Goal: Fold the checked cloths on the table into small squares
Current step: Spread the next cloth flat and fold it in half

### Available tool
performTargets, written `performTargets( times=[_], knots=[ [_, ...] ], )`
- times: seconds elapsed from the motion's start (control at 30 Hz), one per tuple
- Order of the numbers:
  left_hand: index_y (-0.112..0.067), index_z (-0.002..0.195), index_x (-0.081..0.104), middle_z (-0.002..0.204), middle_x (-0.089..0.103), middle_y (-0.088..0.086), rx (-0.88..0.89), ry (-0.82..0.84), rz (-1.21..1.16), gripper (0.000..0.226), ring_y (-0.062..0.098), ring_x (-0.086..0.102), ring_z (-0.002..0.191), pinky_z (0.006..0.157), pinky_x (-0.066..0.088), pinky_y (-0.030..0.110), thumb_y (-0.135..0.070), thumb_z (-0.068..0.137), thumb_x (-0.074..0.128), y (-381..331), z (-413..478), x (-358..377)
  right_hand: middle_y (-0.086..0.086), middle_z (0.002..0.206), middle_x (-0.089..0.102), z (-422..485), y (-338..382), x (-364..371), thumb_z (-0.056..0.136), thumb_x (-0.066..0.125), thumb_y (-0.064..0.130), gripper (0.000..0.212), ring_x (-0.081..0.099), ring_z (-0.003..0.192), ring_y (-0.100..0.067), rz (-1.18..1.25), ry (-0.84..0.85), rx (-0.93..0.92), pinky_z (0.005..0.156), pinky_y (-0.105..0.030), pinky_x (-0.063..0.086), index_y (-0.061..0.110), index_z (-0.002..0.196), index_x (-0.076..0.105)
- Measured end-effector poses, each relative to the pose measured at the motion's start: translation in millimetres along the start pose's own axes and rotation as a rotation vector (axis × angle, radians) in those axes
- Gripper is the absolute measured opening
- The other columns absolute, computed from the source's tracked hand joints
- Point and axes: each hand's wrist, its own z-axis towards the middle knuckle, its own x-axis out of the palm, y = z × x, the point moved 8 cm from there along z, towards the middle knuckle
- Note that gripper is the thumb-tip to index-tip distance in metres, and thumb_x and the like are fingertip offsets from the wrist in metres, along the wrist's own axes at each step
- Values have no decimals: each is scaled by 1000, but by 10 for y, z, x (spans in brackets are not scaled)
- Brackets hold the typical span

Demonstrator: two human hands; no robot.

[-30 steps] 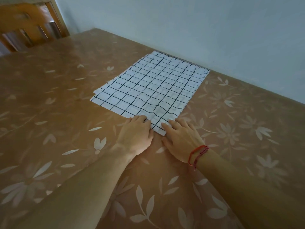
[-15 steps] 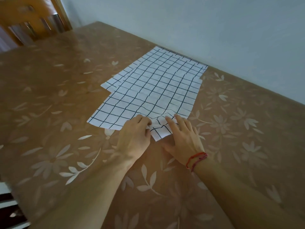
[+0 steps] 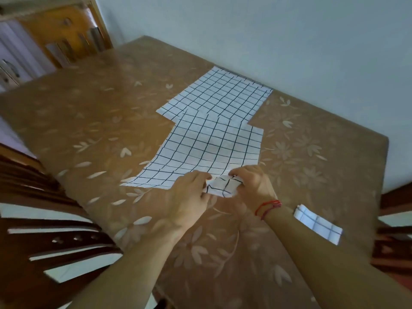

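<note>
Left hand point(image 3: 189, 192) and right hand point(image 3: 253, 186) both pinch the near corner of the top checked cloth point(image 3: 207, 148), fingers curled, corner bunched between them. The rest lies flat just beyond the fingertips, overlapping the stack point(image 3: 223, 94). Thin, limp, light (likely slides on glossy table point(image 3: 89, 121)); best gripped at corners.

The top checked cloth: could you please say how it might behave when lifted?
The top checked cloth is probably floppy: its corner crumples between left hand and right hand. Likely thin and light: it ripples on the table.
</note>
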Motion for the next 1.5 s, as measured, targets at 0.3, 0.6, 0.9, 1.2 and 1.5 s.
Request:
performTargets(
  times=[0.3,0.6,0.9,1.2,1.5],
  knots=[
    [-15,79,71,81,67,1,-214,106,305,12,29,62,83,81,42,44,-8,73,77,672,-564,-556,18,73,63,-764,-104,-310,80,69,17,13,58,71,0,170,150,322,61,-4,36,25,90,73],
    [-24,77,59,65,55,-5,-335,306,140,11,22,56,65,60,40,28,-21,83,68,591,-1067,-772,9,93,71,-1540,-400,-393,76,78,33,22,63,89,-8,182,210,487,82,-22,49,31,98,75],
    [-19,51,39,53,38,-3,-282,541,57,40,17,40,55,50,26,29,-13,79,67,412,-1288,-791,0,52,47,-2010,-822,-216,64,82,46,49,51,53,-18,102,354,731,51,-24,39,9,57,51],
    [-14,74,63,62,59,1,-257,409,194,13,21,58,64,54,41,29,-21,86,61,482,-1134,-914,-3,56,42,-1868,-681,-305,79,73,39,49,39,51,-14,152,229,678,48,-26,34,3,61,46],
    [-10,123,61,126,57,10,52,150,310,48,29,54,116,88,52,41,-17,78,76,108,-1004,-644,-1,60,59,-1459,-866,-280,84,69,34,34,53,58,-17,234,110,764,48,-25,39,3,72,64]
  ],
)
